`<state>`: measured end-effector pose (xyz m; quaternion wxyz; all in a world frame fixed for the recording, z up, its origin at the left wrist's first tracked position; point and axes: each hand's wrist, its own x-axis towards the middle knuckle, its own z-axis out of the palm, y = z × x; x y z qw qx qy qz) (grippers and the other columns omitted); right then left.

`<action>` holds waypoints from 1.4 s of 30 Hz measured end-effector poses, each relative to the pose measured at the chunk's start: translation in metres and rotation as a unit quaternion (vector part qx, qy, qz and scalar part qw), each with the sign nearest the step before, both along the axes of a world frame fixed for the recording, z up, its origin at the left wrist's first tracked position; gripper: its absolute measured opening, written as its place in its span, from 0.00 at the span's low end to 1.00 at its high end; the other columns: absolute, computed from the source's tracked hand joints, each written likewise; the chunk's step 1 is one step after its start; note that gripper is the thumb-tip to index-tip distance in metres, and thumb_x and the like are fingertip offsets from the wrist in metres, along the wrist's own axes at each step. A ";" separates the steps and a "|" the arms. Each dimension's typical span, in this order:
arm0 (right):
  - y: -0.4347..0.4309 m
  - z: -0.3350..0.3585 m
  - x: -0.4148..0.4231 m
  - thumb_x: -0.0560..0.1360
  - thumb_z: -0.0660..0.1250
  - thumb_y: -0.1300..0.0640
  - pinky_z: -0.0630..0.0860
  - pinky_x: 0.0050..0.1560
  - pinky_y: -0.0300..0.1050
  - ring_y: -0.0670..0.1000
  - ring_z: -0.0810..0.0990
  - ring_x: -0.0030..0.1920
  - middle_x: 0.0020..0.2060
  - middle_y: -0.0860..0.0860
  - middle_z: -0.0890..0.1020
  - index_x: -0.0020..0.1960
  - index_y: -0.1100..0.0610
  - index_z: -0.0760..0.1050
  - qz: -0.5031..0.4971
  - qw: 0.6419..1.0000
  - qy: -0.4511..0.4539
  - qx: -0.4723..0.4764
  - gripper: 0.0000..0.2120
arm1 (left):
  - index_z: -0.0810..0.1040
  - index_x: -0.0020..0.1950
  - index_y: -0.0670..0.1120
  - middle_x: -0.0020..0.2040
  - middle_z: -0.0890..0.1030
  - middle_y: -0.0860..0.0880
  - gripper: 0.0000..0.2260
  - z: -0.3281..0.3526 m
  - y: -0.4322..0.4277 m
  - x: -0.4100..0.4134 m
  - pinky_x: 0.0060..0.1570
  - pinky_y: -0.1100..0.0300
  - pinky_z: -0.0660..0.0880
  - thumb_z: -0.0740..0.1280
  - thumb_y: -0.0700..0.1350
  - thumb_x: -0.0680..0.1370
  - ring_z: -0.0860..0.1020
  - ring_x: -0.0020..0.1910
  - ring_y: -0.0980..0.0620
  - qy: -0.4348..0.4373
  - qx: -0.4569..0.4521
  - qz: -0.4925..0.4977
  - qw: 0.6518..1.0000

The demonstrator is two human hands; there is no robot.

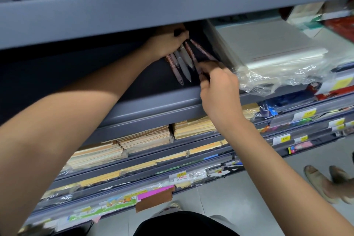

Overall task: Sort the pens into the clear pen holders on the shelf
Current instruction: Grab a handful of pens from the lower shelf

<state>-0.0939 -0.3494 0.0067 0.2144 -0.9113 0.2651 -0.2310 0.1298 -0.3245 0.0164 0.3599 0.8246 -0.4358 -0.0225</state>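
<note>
From the head view, my left hand (168, 42) reaches deep under the upper shelf (134, 15). Its fingers are curled round the upper ends of a fan of pens (182, 63), some grey and some brownish-pink with a pattern. Their tips spread down toward the front edge of the dark shelf (153, 86), and the bunch lies over the middle of that shelf, near its back.

My right hand (218, 84) sits just inside the front edge, fingers bent. It pinches the lower end of a patterned pen (191, 53) that slants up to my left hand. A second patterned pen (203, 50) lies just to the right of it and runs down to the top of my right hand.

Right beside that hand, on the shelf's right part, is a plastic-wrapped stack of paper (268, 44), its loose wrap hanging over the front edge. Brown envelopes (145, 138) fill the shelf below. A pair of shoes (321, 184) stands on the floor at the right.
</note>
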 end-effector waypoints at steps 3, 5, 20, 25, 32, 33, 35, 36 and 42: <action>0.002 0.000 -0.004 0.78 0.62 0.58 0.62 0.48 0.35 0.52 0.73 0.51 0.50 0.55 0.79 0.60 0.58 0.77 0.033 0.999 -0.032 0.028 0.12 | 0.80 0.61 0.41 0.61 0.81 0.43 0.13 0.000 0.003 0.000 0.58 0.62 0.70 0.64 0.46 0.82 0.78 0.61 0.46 -0.027 -0.013 0.024 0.999; 0.003 0.001 -0.009 0.78 0.65 0.54 0.62 0.55 0.32 0.50 0.74 0.56 0.54 0.53 0.79 0.61 0.55 0.77 0.065 0.996 -0.047 0.037 0.13 | 0.80 0.63 0.42 0.64 0.80 0.44 0.14 0.001 0.003 -0.001 0.62 0.61 0.69 0.63 0.47 0.82 0.76 0.63 0.47 -0.016 -0.034 0.054 0.998; 0.002 -0.001 -0.002 0.73 0.69 0.41 0.69 0.62 0.46 0.54 0.72 0.60 0.56 0.52 0.77 0.60 0.52 0.77 0.089 0.996 -0.007 0.015 0.20 | 0.79 0.40 0.47 0.50 0.83 0.44 0.07 0.009 0.005 -0.005 0.50 0.63 0.74 0.67 0.40 0.78 0.78 0.48 0.52 0.176 -0.124 0.116 0.970; -0.001 0.000 0.010 0.72 0.73 0.50 0.74 0.54 0.48 0.55 0.78 0.52 0.55 0.52 0.77 0.48 0.55 0.80 0.068 0.996 -0.055 -0.017 0.10 | 0.78 0.33 0.52 0.34 0.81 0.57 0.12 0.009 0.009 0.001 0.41 0.66 0.71 0.71 0.40 0.75 0.76 0.32 0.63 0.217 -0.128 0.112 0.961; 0.001 -0.005 0.020 0.70 0.75 0.51 0.73 0.44 0.48 0.56 0.77 0.47 0.46 0.53 0.79 0.41 0.56 0.78 0.047 0.994 -0.086 -0.043 0.11 | 0.78 0.34 0.51 0.32 0.81 0.59 0.14 0.005 0.008 -0.002 0.49 0.63 0.76 0.66 0.39 0.77 0.78 0.33 0.63 0.184 -0.137 0.133 0.964; 0.000 -0.005 0.020 0.71 0.74 0.50 0.72 0.44 0.47 0.55 0.77 0.47 0.45 0.52 0.80 0.41 0.56 0.78 0.047 0.994 -0.084 -0.042 0.11 | 0.78 0.34 0.52 0.35 0.82 0.57 0.13 0.005 0.008 -0.003 0.52 0.63 0.76 0.66 0.41 0.78 0.80 0.37 0.61 0.157 -0.120 0.135 0.971; -0.001 -0.004 0.019 0.72 0.73 0.50 0.72 0.45 0.47 0.54 0.77 0.47 0.44 0.52 0.80 0.41 0.56 0.78 0.049 0.995 -0.078 -0.036 0.10 | 0.80 0.38 0.51 0.43 0.84 0.51 0.09 0.005 0.009 -0.007 0.55 0.61 0.75 0.65 0.47 0.78 0.82 0.47 0.53 0.100 -0.092 0.138 0.981; -0.001 -0.004 0.017 0.73 0.72 0.50 0.72 0.46 0.47 0.54 0.77 0.47 0.44 0.52 0.80 0.42 0.56 0.78 0.052 0.995 -0.074 -0.031 0.10 | 0.82 0.43 0.49 0.49 0.85 0.49 0.09 0.005 0.010 -0.009 0.58 0.60 0.75 0.65 0.49 0.78 0.82 0.52 0.50 0.068 -0.081 0.137 0.985; 0.000 0.002 0.002 0.77 0.61 0.61 0.71 0.51 0.49 0.57 0.76 0.50 0.46 0.56 0.81 0.52 0.59 0.77 0.026 0.995 -0.086 0.039 0.08 | 0.81 0.50 0.43 0.51 0.83 0.45 0.18 0.008 0.012 -0.024 0.46 0.62 0.68 0.64 0.57 0.80 0.80 0.52 0.47 -0.131 0.009 0.094 0.987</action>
